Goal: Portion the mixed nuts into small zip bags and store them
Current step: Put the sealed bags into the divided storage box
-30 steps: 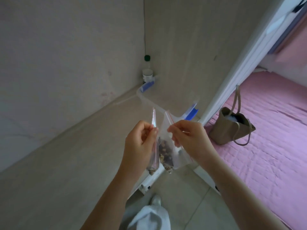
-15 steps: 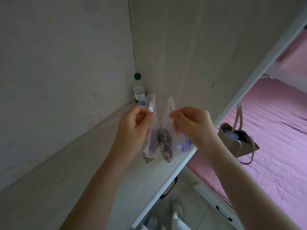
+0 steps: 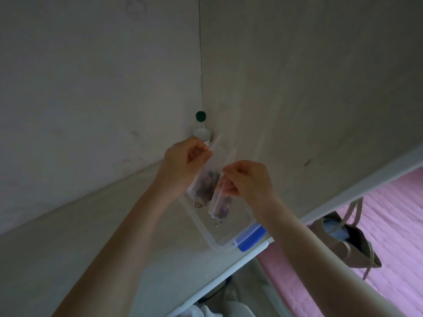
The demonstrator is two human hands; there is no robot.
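I see left hand (image 3: 185,156) pinching top of small clear zip bag (image 3: 204,186) with red seal strip, mixed nuts in its bottom. Right hand (image 3: 249,179) pinches second small clear zip bag (image 3: 220,205), also nut-filled, just beside first. Both bags hang over clear rectangular plastic container (image 3: 211,242) with blue latch, set along right wall of pale wooden shelf (image 3: 91,236), near front edge. White bottle (image 3: 201,131) with green cap stands in shelf's back corner. Tan handbag (image 3: 352,245) on pink quilt (image 3: 389,213) beyond.

Pale wood-grain shelf (image 3: 87,252), white front edge. At front edge: clear plastic container (image 3: 207,236), blue latch (image 3: 250,239) on near end. Behind container, in back corner: green-capped bottle (image 3: 202,131), upright.
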